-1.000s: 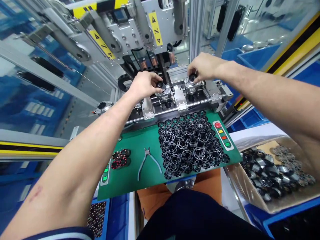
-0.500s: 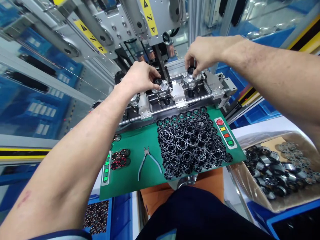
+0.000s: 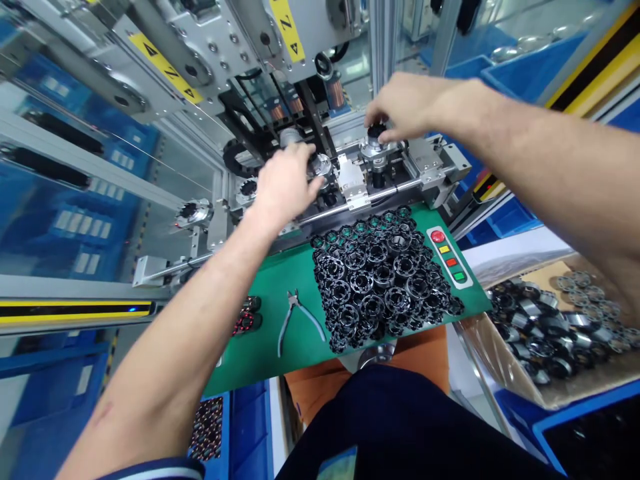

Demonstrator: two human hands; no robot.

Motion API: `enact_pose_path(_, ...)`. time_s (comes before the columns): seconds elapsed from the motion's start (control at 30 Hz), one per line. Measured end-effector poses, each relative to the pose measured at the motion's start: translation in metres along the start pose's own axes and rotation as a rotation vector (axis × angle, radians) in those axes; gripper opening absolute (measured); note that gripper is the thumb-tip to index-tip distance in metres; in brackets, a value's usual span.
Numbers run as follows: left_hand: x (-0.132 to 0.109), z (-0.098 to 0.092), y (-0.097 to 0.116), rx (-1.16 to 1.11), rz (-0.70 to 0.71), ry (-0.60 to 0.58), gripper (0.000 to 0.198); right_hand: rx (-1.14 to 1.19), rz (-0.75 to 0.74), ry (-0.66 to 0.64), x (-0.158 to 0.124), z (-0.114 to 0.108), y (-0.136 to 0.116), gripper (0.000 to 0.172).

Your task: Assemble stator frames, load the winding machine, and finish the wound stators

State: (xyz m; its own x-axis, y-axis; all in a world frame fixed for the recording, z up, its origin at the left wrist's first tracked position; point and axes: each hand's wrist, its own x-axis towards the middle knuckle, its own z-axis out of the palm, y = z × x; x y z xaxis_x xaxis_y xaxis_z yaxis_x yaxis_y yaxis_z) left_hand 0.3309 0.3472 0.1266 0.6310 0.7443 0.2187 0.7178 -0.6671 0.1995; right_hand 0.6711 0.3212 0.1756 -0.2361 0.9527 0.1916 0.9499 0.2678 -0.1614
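My right hand (image 3: 407,107) is closed in a pinch on a black ring part (image 3: 376,131) that sits on the right silver fixture (image 3: 377,152) of the machine. My left hand (image 3: 285,187) is blurred and hovers just in front of the left fixture (image 3: 321,164). Its fingers stretch loosely towards that fixture and nothing shows in them. Below both hands a heap of black ring parts (image 3: 380,280) lies on the green mat (image 3: 300,267).
Pliers (image 3: 299,321) and a few red-wound rings (image 3: 246,321) lie on the mat's left half. A button strip (image 3: 449,257) runs along its right edge. A cardboard box of metal parts (image 3: 545,333) stands at the right, a blue bin of wound parts (image 3: 207,427) at lower left. Copper coils (image 3: 336,95) hang above the fixtures.
My left hand has come off the left fixture and drawn back towards me and down. My right hand has stayed pinched on the part on the right fixture. The view has shifted slightly.
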Motion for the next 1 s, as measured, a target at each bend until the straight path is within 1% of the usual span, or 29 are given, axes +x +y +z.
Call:
enact_pose_path(0.07, -0.018, 0.02, 0.005, -0.079, 0.008, 0.028, 0.095, -0.062, -0.037, -0.062, -0.027, 0.016, -0.009, 0.058)
enact_pose_path(0.13, -0.025, 0.033, 0.004, -0.133, 0.025, 0.042, 0.103, -0.087, -0.045, -0.054, -0.053, 0.037, -0.014, 0.077)
enact_pose_path(0.2, -0.025, 0.039, -0.001, -0.14, 0.04, 0.05, 0.108, -0.058, -0.019, -0.005, -0.071, 0.055, -0.014, 0.084)
enact_pose_path(0.27, -0.022, 0.039, -0.006, -0.118, 0.053, 0.027, 0.114, -0.007, 0.01, 0.052, -0.08, 0.066, -0.014, 0.082)
enact_pose_path(0.33, -0.02, 0.04, -0.006, -0.094, 0.06, -0.009, 0.113, 0.026, 0.013, 0.095, -0.083, 0.069, -0.015, 0.08)
enact_pose_path(0.4, -0.021, 0.041, -0.001, -0.082, 0.054, -0.026, 0.107, 0.03, 0.005, 0.116, -0.085, 0.067, -0.017, 0.079)
enact_pose_path(0.47, -0.023, 0.041, 0.005, -0.098, 0.033, -0.019, 0.104, 0.02, -0.001, 0.14, -0.085, 0.064, -0.018, 0.081)
enact_pose_path(0.53, -0.029, 0.034, 0.004, -0.136, 0.024, 0.013, 0.107, 0.012, -0.008, 0.156, -0.086, 0.062, -0.017, 0.083)
enact_pose_path(0.57, -0.034, 0.027, -0.002, -0.15, 0.026, 0.052, 0.108, 0.009, -0.014, 0.156, -0.085, 0.063, -0.016, 0.081)
enact_pose_path(0.6, -0.042, 0.017, -0.013, -0.156, 0.024, 0.111, 0.106, 0.006, -0.021, 0.15, -0.085, 0.064, -0.014, 0.078)
enact_pose_path(0.63, -0.052, 0.006, -0.029, -0.153, 0.011, 0.188, 0.103, 0.005, -0.028, 0.14, -0.084, 0.065, -0.012, 0.074)
enact_pose_path(0.7, -0.079, -0.019, -0.073, -0.124, -0.084, 0.344, 0.091, 0.007, -0.033, 0.143, -0.083, 0.068, -0.008, 0.073)
enact_pose_path(0.73, -0.095, -0.031, -0.098, -0.115, -0.155, 0.388, 0.086, 0.008, -0.029, 0.157, -0.083, 0.069, -0.007, 0.076)
enact_pose_path(0.77, -0.113, -0.041, -0.122, -0.104, -0.215, 0.406, 0.085, 0.008, -0.022, 0.169, -0.083, 0.07, -0.006, 0.078)
enact_pose_path(0.8, -0.13, -0.048, -0.142, -0.077, -0.265, 0.402, 0.089, 0.007, -0.016, 0.174, -0.083, 0.07, -0.006, 0.079)
enact_pose_path(0.83, -0.146, -0.052, -0.159, -0.046, -0.31, 0.372, 0.091, 0.005, -0.01, 0.173, -0.083, 0.07, -0.006, 0.078)
enact_pose_path(0.87, -0.161, -0.053, -0.172, -0.025, -0.337, 0.33, 0.09, 0.001, -0.006, 0.167, -0.083, 0.07, -0.006, 0.075)
enact_pose_path(0.93, -0.182, -0.048, -0.184, -0.002, -0.361, 0.26, 0.082, -0.006, -0.007, 0.157, -0.084, 0.068, -0.007, 0.073)
enact_pose_path(1.0, -0.191, -0.039, -0.185, 0.01, -0.364, 0.248, 0.076, -0.021, -0.008, 0.168, -0.085, 0.067, -0.008, 0.078)
